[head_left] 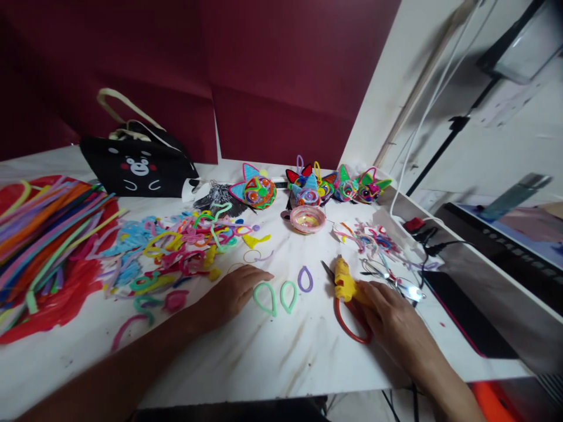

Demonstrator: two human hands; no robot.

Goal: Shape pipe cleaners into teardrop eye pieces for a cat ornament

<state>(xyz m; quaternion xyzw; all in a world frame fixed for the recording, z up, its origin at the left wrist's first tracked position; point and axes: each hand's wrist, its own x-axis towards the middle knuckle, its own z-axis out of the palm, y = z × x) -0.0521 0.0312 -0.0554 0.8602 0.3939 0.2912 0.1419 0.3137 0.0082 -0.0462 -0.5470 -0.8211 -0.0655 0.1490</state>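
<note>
My right hand (389, 313) is wrapped round the handle of a yellow hot glue gun (343, 280), its nozzle end pointing away from me. Partly beneath the gun lies a pair of scissors with red handles (353, 331). My left hand (235, 290) rests on the table, fingers stretched out with nothing visible in them, beside a pale green pipe-cleaner loop (264, 299). To the right of that loop are a second green loop (288, 296) and a purple loop (305, 279), all shaped like teardrops.
Pipe-cleaner scraps (189, 240) and a red bag of pipe cleaners (65, 319) cover the left. Behind stand colourful eared ornaments (260, 190), a small bowl (308, 220) and a black bag (141, 170). On the right lie glasses (398, 281), a black phone (468, 313) and cables.
</note>
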